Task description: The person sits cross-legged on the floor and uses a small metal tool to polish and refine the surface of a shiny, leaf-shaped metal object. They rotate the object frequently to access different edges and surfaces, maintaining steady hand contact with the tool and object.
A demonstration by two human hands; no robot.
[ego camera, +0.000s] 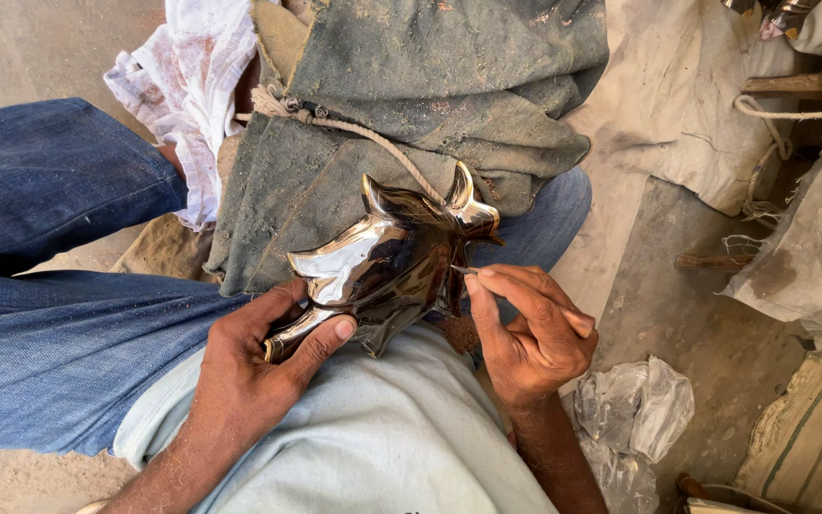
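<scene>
Metal figure (pixel 387 262) | left hand (pixel 249 366) grip clamped on base | right hand (pixel 530 333) pinches thin tool (pixel 465 270), tip possibly hidden

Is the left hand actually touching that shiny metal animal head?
Touching. The head view shows the left hand gripping the shiny metal animal head at its lower end, thumb pressed on its surface and fingers wrapped behind.

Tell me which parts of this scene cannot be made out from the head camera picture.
- Thin tool in the right hand: only its tip shows; fingers hide the rest.
- Shiny polished metal animal-shaped figure: its base is hidden by the left hand.
- Crumpled clear plastic bag: contents unreadable.
- Metal objects at the top right: cut by the edge.
</scene>
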